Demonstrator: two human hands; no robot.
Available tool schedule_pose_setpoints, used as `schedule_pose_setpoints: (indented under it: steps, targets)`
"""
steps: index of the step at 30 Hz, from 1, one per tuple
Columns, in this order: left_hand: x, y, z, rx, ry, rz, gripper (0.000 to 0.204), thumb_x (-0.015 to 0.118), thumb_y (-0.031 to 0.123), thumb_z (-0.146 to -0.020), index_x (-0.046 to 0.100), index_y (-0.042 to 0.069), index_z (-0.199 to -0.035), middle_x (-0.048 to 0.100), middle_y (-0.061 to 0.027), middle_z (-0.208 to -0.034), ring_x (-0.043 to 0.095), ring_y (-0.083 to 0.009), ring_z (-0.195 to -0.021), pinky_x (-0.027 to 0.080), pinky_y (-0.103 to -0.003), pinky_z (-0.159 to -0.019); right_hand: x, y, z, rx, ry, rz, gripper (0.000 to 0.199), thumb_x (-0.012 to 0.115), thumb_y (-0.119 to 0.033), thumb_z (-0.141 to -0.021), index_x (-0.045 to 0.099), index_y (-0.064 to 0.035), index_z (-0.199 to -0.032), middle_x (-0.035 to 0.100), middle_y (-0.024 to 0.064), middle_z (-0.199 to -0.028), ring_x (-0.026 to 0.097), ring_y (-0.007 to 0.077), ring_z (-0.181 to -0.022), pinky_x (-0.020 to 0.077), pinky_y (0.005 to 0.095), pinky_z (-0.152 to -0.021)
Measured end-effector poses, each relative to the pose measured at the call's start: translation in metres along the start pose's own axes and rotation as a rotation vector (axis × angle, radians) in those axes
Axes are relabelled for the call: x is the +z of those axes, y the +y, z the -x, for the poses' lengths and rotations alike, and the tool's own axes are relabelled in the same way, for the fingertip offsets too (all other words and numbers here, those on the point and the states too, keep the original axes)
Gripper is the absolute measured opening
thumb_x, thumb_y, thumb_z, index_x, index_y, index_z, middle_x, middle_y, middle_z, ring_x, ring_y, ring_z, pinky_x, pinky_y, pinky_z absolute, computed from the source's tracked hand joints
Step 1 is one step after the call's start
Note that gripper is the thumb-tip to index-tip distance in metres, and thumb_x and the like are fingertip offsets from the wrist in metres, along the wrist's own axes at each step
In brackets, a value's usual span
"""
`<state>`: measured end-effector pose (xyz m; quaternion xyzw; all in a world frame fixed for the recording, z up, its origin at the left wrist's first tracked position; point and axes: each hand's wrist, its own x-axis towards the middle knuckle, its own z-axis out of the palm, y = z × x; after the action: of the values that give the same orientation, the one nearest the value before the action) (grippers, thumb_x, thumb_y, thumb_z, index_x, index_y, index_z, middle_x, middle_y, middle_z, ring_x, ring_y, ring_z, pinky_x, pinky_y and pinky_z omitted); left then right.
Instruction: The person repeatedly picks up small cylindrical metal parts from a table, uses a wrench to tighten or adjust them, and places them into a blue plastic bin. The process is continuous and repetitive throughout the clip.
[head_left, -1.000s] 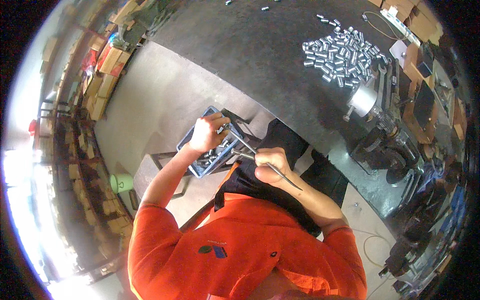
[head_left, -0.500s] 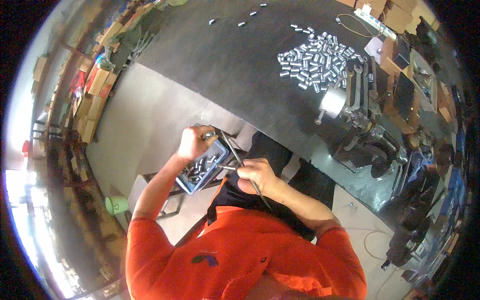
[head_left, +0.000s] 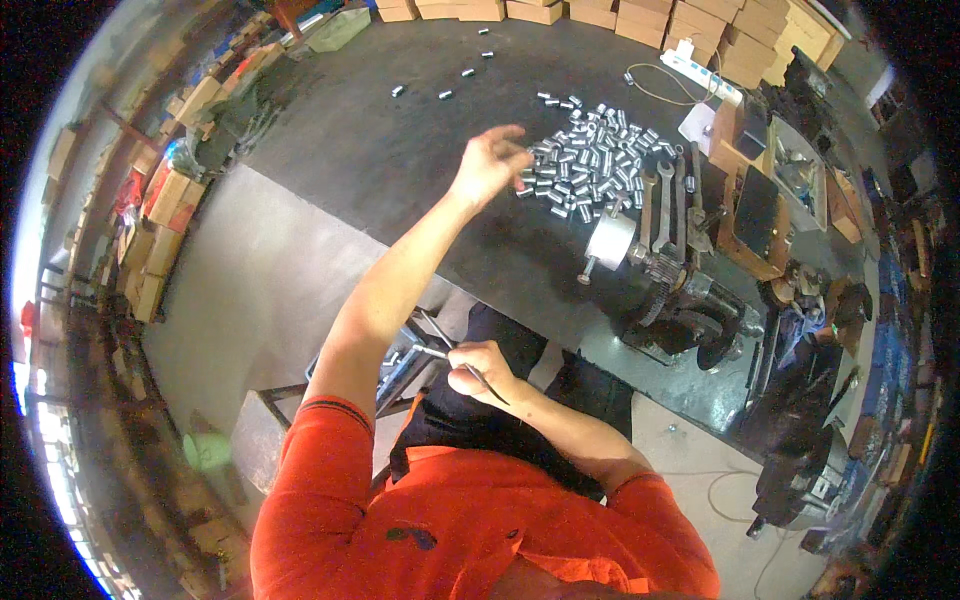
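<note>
Small shiny metal cylinders (head_left: 590,165) lie heaped on the dark worktable (head_left: 380,150), where the half-open, empty left hand (head_left: 490,160) reaches while the right hand (head_left: 480,368) grips a thin metal rod (head_left: 462,367).

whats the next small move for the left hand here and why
Probably lower the left hand onto the pile of small metal cylinders and pinch one: it hovers open at the pile's edge, while the right hand holds a thin rod near the lap.
</note>
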<state>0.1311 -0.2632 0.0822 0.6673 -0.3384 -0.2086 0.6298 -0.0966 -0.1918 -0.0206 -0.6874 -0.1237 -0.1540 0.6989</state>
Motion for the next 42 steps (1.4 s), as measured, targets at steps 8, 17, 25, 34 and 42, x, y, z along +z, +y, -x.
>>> schedule_pose_setpoints:
  steps: [8,17,25,34,42]
  targets:
    - [-0.084,0.015,0.102,-0.134,0.086,-0.297,0.03,0.061,0.011,-0.088,0.056,-0.007,-0.112,0.061,-0.0068,-0.065,0.056,-0.011,-0.055,0.047,-0.025,-0.058,-0.009,-0.03,-0.008,0.078,-0.03,-0.01,0.021,0.059,-0.003,-0.064,0.039,-0.0021,-0.058,0.036,0.0085,-0.057,0.039,0.0164,-0.049,0.0284,0.0332,-0.045]
    - [-0.196,-0.115,0.331,-0.682,0.07,-0.687,0.027,0.062,0.009,-0.076,0.064,0.002,-0.101,0.062,-0.0114,-0.063,0.062,-0.0188,-0.056,0.05,-0.034,-0.056,-0.004,-0.012,-0.006,0.008,-0.071,0.12,0.023,0.061,-0.007,-0.065,0.04,-0.0033,-0.059,0.037,0.0086,-0.054,0.04,0.0209,-0.046,0.0297,0.0329,-0.044]
    - [-0.165,-0.155,0.333,-0.727,-0.187,-1.381,0.019,0.062,0.022,-0.073,0.066,0.006,-0.082,0.065,-0.0215,-0.084,0.065,-0.0374,-0.08,0.052,-0.045,-0.07,-0.002,-0.003,-0.002,0.065,-0.061,0.144,0.021,0.061,-0.006,-0.065,0.041,-0.0033,-0.059,0.038,0.0086,-0.054,0.041,0.0204,-0.046,0.0306,0.0324,-0.044]
    - [-0.166,-0.154,0.337,-0.795,-0.213,-1.38,0.018,0.063,0.025,-0.072,0.066,0.011,-0.084,0.067,-0.0164,-0.088,0.065,-0.0335,-0.085,0.052,-0.043,-0.074,-0.004,-0.007,-0.004,0.065,-0.076,0.105,0.021,0.061,-0.006,-0.065,0.041,-0.0035,-0.06,0.037,0.0086,-0.055,0.041,0.0203,-0.047,0.0309,0.0328,-0.045]
    - [-0.157,-0.097,0.317,-0.566,0.052,-0.958,0.031,0.069,0.023,-0.079,0.063,0.006,-0.105,0.067,-0.0132,-0.08,0.066,-0.0229,-0.077,0.052,-0.034,-0.07,-0.007,-0.009,-0.004,0.075,-0.074,0.095,0.026,0.063,-0.015,-0.068,0.042,-0.0027,-0.062,0.041,0.011,-0.057,0.043,0.0245,-0.048,0.0323,0.0358,-0.046]
